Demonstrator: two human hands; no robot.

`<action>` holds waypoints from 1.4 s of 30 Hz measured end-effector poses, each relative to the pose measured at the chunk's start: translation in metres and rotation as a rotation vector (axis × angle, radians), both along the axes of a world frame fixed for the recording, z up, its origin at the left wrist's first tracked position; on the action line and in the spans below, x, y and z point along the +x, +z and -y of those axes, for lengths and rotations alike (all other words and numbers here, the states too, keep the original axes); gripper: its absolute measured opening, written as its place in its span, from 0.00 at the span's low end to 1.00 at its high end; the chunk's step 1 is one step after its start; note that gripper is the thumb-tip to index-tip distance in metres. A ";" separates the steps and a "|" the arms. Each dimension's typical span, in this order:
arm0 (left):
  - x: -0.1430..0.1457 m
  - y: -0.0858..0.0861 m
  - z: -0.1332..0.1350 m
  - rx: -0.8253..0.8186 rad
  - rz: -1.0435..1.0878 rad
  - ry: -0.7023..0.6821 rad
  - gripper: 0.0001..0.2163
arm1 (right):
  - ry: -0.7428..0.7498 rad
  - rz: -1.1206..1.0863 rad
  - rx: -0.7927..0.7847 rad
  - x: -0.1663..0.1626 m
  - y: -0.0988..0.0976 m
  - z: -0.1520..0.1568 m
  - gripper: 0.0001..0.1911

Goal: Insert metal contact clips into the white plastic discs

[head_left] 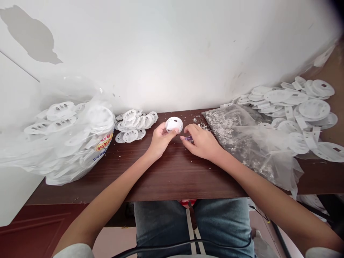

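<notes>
My left hand (160,139) pinches a white round plastic disc (174,124) by its lower edge, thumb on top, and holds it tilted up over the table. Small holes and a slot show in the disc's face. Just to its right, my right hand (200,141) is curled low over the table, apart from the disc. A small purple thing (189,138) shows between its thumb and fingers; most of it is hidden, so its kind is unclear. Behind that hand lie tiny clear plastic pieces (203,126).
A pile of white discs (135,122) lies left of centre. At far left stands a clear bag (80,154) filled with discs. On the right, a plastic bag (228,120) holds many tiny clear parts, and more discs (314,109) are heaped behind. The dark wooden table (161,179) meets a white wall.
</notes>
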State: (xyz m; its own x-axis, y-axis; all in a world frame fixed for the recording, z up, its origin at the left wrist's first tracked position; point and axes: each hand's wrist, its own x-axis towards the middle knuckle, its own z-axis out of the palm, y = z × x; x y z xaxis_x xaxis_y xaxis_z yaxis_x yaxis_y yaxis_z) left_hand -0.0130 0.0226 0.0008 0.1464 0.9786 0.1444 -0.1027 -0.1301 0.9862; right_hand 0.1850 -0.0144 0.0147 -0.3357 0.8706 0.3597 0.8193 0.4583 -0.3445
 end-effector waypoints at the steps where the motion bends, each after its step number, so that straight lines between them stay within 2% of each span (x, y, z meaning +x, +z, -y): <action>1: -0.001 0.001 -0.001 0.016 0.002 0.013 0.19 | -0.007 -0.037 -0.008 0.000 0.000 -0.001 0.14; 10: 0.001 0.001 0.001 0.068 -0.042 0.056 0.20 | 0.056 -0.156 -0.071 -0.001 -0.005 -0.005 0.13; 21: 0.001 0.000 0.003 0.126 -0.136 0.030 0.19 | 0.094 -0.134 -0.054 -0.002 -0.009 -0.006 0.15; 26: 0.005 -0.003 0.008 0.168 -0.168 0.091 0.16 | 0.061 -0.122 -0.054 -0.008 -0.013 -0.006 0.16; 34: 0.006 -0.009 0.018 0.303 -0.385 0.189 0.12 | -0.037 -0.011 -0.110 -0.016 -0.009 0.001 0.17; 42: 0.010 -0.007 0.023 0.340 -0.459 0.173 0.08 | -0.088 0.127 -0.097 -0.023 -0.015 0.003 0.17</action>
State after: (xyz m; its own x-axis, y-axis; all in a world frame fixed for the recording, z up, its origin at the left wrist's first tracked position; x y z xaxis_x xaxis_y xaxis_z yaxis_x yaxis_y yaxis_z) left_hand -0.0035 -0.0005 -0.0059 0.1109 0.9040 0.4130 0.3750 -0.4229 0.8249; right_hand 0.1616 -0.0170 -0.0002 -0.2944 0.9271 0.2320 0.8945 0.3528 -0.2745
